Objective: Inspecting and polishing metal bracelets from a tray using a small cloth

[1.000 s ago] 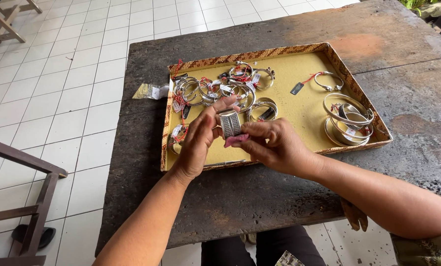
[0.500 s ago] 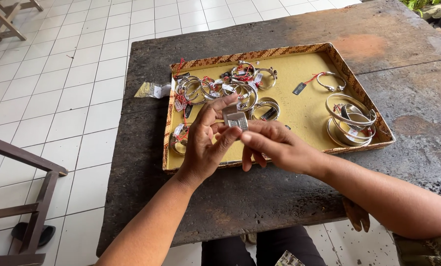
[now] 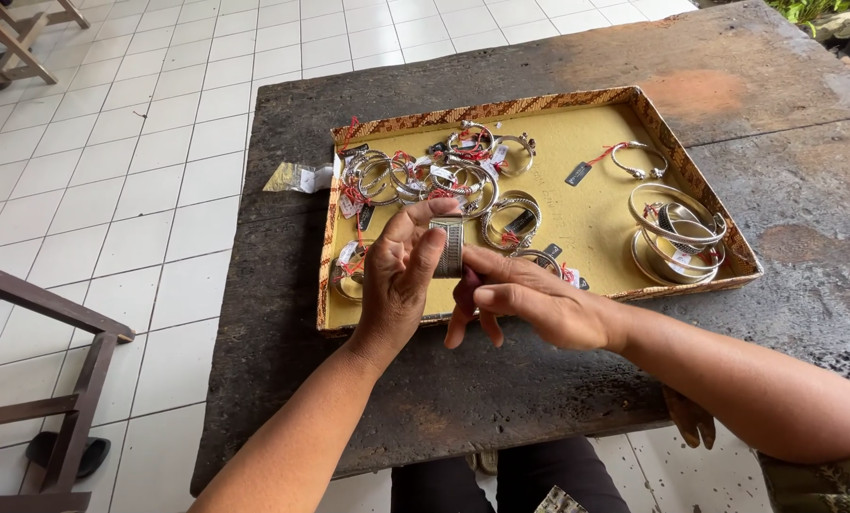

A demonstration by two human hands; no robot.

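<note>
Bright even daylight, soft shadows, sharp focus, slight wide-angle edge stretch.

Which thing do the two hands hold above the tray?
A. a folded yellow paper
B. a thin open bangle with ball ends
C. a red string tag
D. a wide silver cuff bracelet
D: the left hand pinches a wide silver cuff bracelet between thumb and fingers, and the right hand touches its lower edge, above the tray.
</note>
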